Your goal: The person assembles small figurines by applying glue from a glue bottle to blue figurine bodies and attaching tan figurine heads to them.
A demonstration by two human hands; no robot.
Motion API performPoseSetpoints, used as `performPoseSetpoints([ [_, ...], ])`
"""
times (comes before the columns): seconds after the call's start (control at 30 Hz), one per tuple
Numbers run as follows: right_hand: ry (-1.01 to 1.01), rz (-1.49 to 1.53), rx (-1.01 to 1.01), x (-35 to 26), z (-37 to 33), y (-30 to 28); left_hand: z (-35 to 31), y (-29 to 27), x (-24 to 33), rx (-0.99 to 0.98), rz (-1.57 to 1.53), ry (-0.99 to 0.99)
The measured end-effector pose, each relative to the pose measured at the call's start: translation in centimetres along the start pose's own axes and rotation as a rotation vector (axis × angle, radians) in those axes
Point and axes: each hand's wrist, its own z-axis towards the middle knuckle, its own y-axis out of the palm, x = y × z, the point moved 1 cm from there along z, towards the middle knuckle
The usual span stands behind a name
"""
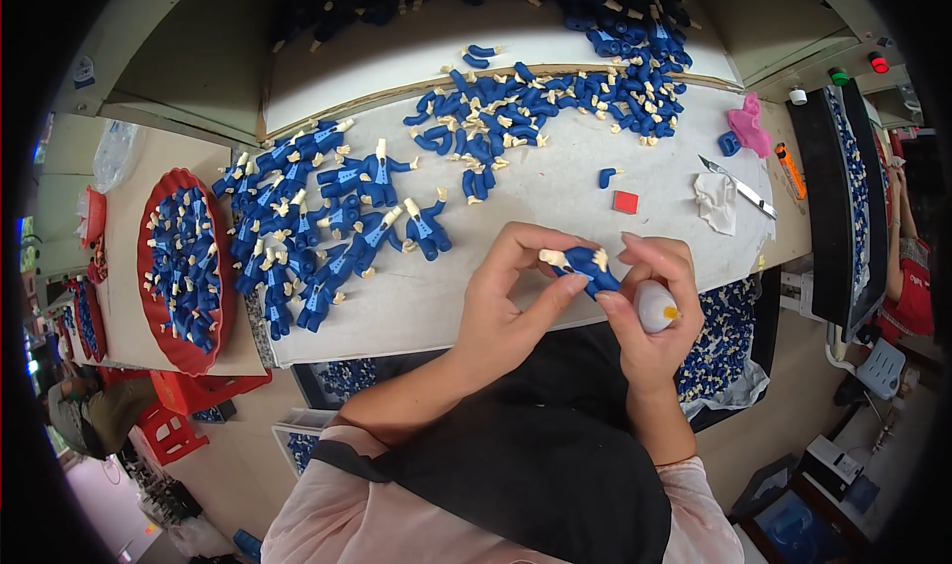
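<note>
Above the table's near edge my left hand [511,296] pinches a small blue doll body [577,259] with a cream neck and cream hand parts. My right hand [640,341] keeps a small white squeeze bottle [653,302] with a yellow tip in its palm. The thumb of that hand also presses against the doll body. Several headless blue doll bodies [342,257] lie in a group to the left. Farther off is a heap of loose blue arms with cream hands [496,108]. A single blue arm [606,176] lies apart beyond my hands.
A red scalloped tray [227,277] full of blue parts stands at the left. To the right lie a red square block [625,202], a metal craft knife [744,189], crumpled white tissue [716,205], a pink cloth [751,126] and an orange cutter [789,170].
</note>
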Motion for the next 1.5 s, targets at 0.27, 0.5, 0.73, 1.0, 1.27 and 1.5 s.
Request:
performPoseSetpoints([
  [0.27,0.007,-0.04,-0.055,0.4,0.1,0.2,-0.1,1.6,0.5,0.157,0.031,0.019],
  [0.5,0.11,0.039,0.05,0.8,-0.4,1.3,-0.4,1.2,-0.5,0.271,0.134,0.108],
  [0.73,0.208,0.009,0.037,0.7,-0.2,1.1,-0.2,1.2,-0.6,0.242,0.33,0.103],
  [1.0,0.216,-0.014,-0.047,0.4,1.1,1.4,0.5,0.6,-0.5,0.27,0.297,0.073],
  [1.27,0.215,-0.029,0.028,2.7,-1.5,-0.4,-0.1,1.9,-1.3,0.235,0.278,0.306],
  [1.5,0.18,0.018,-0.043,2.5,-1.2,0.7,-1.4,1.6,-1.1,0.216,0.317,0.279],
])
